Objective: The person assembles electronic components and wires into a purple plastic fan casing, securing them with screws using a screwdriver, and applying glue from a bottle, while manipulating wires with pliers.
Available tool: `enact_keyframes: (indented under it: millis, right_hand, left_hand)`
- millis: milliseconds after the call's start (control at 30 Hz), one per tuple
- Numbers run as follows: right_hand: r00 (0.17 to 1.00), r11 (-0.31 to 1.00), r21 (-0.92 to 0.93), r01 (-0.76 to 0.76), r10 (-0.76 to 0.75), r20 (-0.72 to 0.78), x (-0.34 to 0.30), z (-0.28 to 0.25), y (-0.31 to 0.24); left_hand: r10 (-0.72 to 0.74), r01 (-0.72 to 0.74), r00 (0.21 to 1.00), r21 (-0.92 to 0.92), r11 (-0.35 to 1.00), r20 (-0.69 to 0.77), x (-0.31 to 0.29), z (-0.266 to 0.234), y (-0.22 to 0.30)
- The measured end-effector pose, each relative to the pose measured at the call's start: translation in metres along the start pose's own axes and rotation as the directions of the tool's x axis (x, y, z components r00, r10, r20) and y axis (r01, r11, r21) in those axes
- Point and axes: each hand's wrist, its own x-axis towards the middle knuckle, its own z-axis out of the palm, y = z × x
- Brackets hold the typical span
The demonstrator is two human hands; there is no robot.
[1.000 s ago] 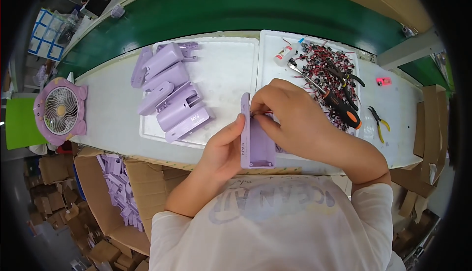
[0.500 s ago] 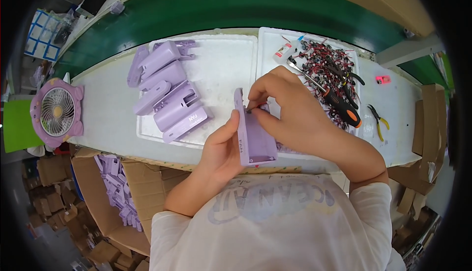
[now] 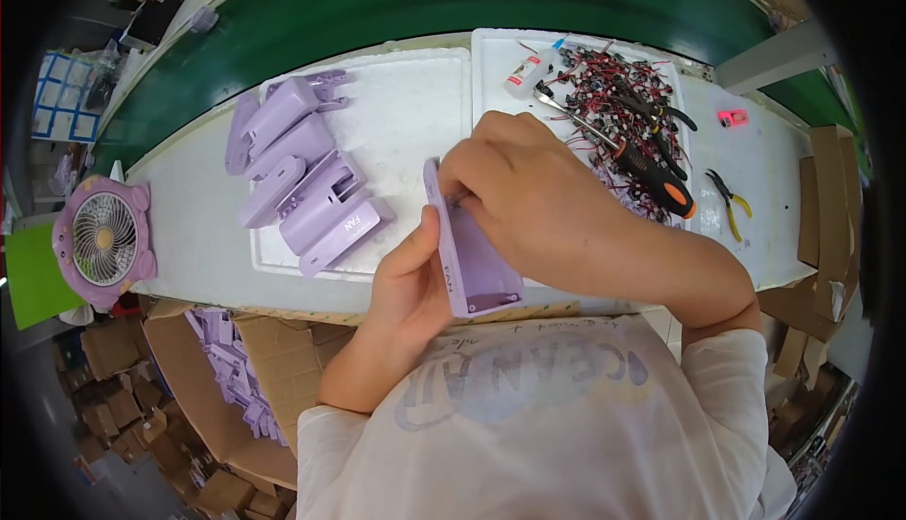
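My left hand (image 3: pixel 408 273) is wrapped round a light purple plastic housing (image 3: pixel 483 275), shaped like an open shallow case, with its thumb on the left side wall. The housing stands tilted above the near table edge, its hollow side towards my right hand (image 3: pixel 524 190). The right fingers are pinched together inside the upper end of the housing. A small dark bit shows by the fingertips, too hidden to name. My right hand covers part of the housing's upper interior.
Several purple housings (image 3: pixel 307 157) lie on a white foam tray (image 3: pixel 406 95) at left. Another foam tray carries a heap of small wired parts (image 3: pixel 613 86), a screwdriver (image 3: pixel 651 178), pliers and a glue bottle (image 3: pixel 528 72). Cutters (image 3: pixel 727 204) lie right; a fan (image 3: pixel 104 237) stands left. A carton of purple parts (image 3: pixel 189 397) is below.
The view has shifted slightly, so the table things sit further left and higher. My right fingers are curled more tightly inside the housing's upper end. The left hand keeps its hold.
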Motion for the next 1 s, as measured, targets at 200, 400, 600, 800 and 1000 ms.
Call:
enact_keyframes:
  millis: [200, 400, 600, 800, 1000]
  right_hand:
    - [0.983, 0.892, 0.415, -0.181, 0.155, 0.095, 0.003, -0.013, 0.009]
    - [0.989, 0.990, 0.026, 0.136, -0.138, 0.048, -0.012, -0.026, -0.006]
    - [0.971, 0.981, -0.017, 0.192, -0.187, 0.149, -0.011, -0.022, -0.012]
    - [0.990, 0.926, -0.368, -0.084, 0.036, -0.136, 0.037, -0.063, 0.086]
    - [0.933, 0.711, -0.614, -0.342, 0.332, -0.136, 0.009, -0.090, 0.217]
  left_hand:
    - [0.033, -0.033, 0.998, 0.014, 0.999, 0.056, -0.001, -0.003, 0.003]
    - [0.184, -0.163, 0.941, 0.098, 0.982, -0.284, -0.004, 0.016, 0.002]
    - [0.182, -0.147, 0.982, 0.421, 0.895, -0.044, 0.000, 0.008, 0.007]
    - [0.526, -0.238, 0.661, 0.815, -0.529, 0.535, -0.040, 0.013, 0.049]
    - [0.591, 0.244, 0.471, 0.547, -0.801, 0.655, -0.058, 0.023, 0.135]
